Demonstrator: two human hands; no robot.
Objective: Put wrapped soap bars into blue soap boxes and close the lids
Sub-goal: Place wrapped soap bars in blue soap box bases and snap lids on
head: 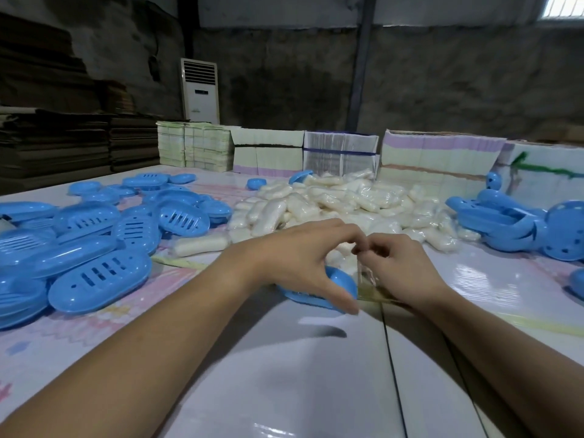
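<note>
Table [284,374]: glossy white, taken as landmark. At its far centre a heap of wrapped soap bars [341,200] is seen; closed blue boxes [94,248] are piled at its left side, open ones [521,222] at its right. At near centre one blue soap box [331,287] is held under the left hand [303,257], thumb spread wide. A clear wrapper [366,273] is pinched by the right hand [401,267].

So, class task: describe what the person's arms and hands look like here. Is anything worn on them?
Both forearms are bare right up to the frame's edge: no sleeves show. The left hand and right hand wear no gloves, and no rings, watch or wristbands can be seen. No markings or tape appear on either arm.
</note>
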